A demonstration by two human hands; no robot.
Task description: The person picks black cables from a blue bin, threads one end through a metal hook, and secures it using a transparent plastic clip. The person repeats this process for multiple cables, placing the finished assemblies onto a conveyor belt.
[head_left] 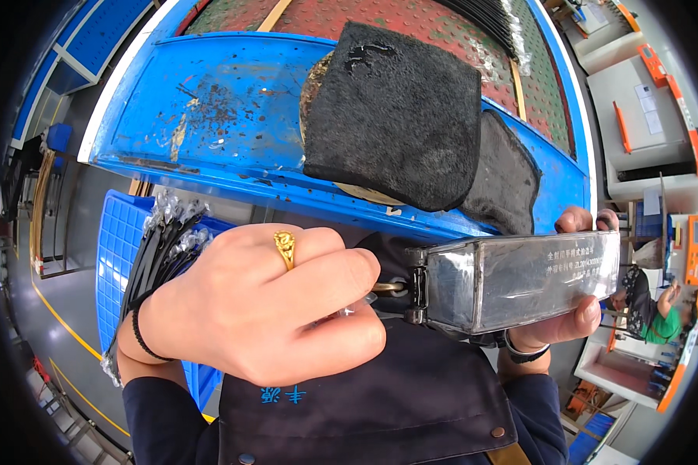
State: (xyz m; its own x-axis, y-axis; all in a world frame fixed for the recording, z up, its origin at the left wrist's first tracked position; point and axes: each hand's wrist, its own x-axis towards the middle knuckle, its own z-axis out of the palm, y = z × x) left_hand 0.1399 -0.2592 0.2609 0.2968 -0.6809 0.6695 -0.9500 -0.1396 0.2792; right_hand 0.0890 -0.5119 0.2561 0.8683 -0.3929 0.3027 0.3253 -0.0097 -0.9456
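My right hand (564,324) grips a clear-walled rectangular case (547,279) from its far end, thumb below and fingertips above. The case has a dark metal hinge-like fitting (417,285) on its left end. Close to that fitting is my left hand (264,302), closed in a fist with a gold ring. A small brass-coloured piece (388,287) shows between the left fingers and the fitting. Something clear glints inside the left fingers, but its kind is hidden. Both hands are above my dark apron (364,395).
Ahead stands a scuffed blue workbench (233,108). A black cloth (395,116) and a smaller dark cloth (506,174) lie on it. At left, a blue basket (120,256) holds thin black strips (159,252) with clear-wrapped ends. A person in green (663,322) is far right.
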